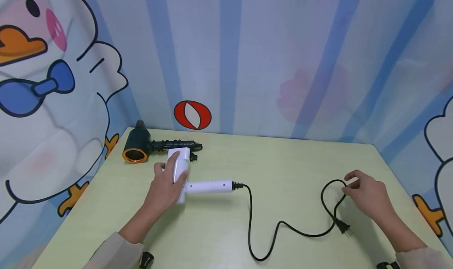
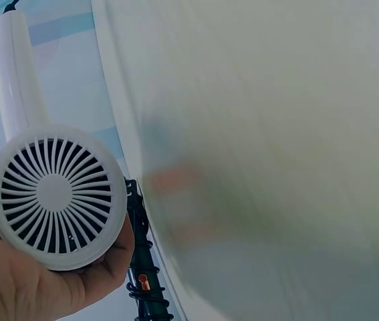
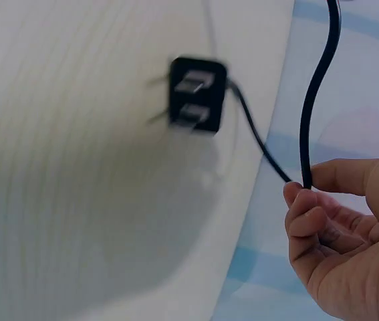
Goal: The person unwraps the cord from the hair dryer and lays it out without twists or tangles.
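Observation:
My left hand (image 1: 166, 182) grips a white hair dryer (image 1: 209, 187) round its barrel, and the handle points right. In the left wrist view its round slotted intake grille (image 2: 54, 192) faces the camera, with the palm and fingers of the left hand (image 2: 49, 281) behind it. A black power cord (image 1: 279, 225) runs from the handle across to the right. There my right hand (image 1: 369, 194) pinches the cord between thumb and fingertips. In the right wrist view the two-pin plug (image 3: 198, 95) hangs from the pinched cord (image 3: 319, 80), close over the table.
A dark green hair dryer (image 1: 138, 139) with an orange-rimmed end lies at the table's back left corner, its cord (image 1: 173, 144) wound round the handle. The pale table (image 1: 301, 166) meets a printed cloth backdrop (image 1: 262, 56) behind and at both sides.

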`<state>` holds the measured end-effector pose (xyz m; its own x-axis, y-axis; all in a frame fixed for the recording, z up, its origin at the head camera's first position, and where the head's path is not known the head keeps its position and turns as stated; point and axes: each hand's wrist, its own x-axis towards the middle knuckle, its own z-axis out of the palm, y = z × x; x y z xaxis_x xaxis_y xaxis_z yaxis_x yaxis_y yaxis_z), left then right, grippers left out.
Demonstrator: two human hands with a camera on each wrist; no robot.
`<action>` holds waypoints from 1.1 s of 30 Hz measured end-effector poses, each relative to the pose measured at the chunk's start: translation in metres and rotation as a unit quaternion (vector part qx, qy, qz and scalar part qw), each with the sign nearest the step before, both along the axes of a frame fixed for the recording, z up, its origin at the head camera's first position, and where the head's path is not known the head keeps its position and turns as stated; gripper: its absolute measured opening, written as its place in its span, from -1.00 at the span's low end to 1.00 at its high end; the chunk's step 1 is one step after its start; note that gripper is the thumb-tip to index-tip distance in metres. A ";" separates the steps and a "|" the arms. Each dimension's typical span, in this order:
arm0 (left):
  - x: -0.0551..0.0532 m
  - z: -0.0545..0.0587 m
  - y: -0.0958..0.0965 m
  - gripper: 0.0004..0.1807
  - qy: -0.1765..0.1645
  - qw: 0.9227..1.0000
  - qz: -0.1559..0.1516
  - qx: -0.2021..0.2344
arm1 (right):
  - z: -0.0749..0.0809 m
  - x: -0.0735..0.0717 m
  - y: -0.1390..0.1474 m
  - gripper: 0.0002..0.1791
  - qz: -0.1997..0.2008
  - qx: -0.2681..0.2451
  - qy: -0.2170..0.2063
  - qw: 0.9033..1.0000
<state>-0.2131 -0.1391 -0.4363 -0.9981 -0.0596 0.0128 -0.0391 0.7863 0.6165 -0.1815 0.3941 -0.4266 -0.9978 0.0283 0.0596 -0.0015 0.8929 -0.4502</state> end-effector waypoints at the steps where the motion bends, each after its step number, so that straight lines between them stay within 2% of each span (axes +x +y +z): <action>1: 0.000 0.000 -0.001 -0.22 -0.003 1.000 0.000 -0.003 | -0.002 -0.001 0.005 -0.65 -0.006 -0.001 -0.005 1.000; 6: 0.003 0.002 -0.011 -0.21 -0.022 1.000 0.004 -0.018 | -0.012 -0.008 0.028 -0.62 -0.022 -0.004 -0.031 0.999; 13: 0.010 0.003 -0.025 -0.20 -0.058 0.998 0.014 -0.028 | -0.024 -0.012 0.052 -0.70 0.001 0.005 -0.025 1.000; 19: 0.011 0.000 -0.032 -0.19 -0.079 0.996 0.010 -0.034 | -0.030 -0.016 0.073 -0.78 0.000 0.049 -0.018 0.999; 26: 0.016 -0.003 -0.043 -0.18 -0.097 0.994 0.000 -0.041 | -0.040 -0.018 0.089 -0.85 -0.012 0.123 -0.013 0.992; 33: 0.015 -0.006 -0.050 -0.16 -0.110 0.992 -0.001 -0.059 | -0.042 -0.019 0.103 -0.85 -0.044 0.126 -0.020 0.991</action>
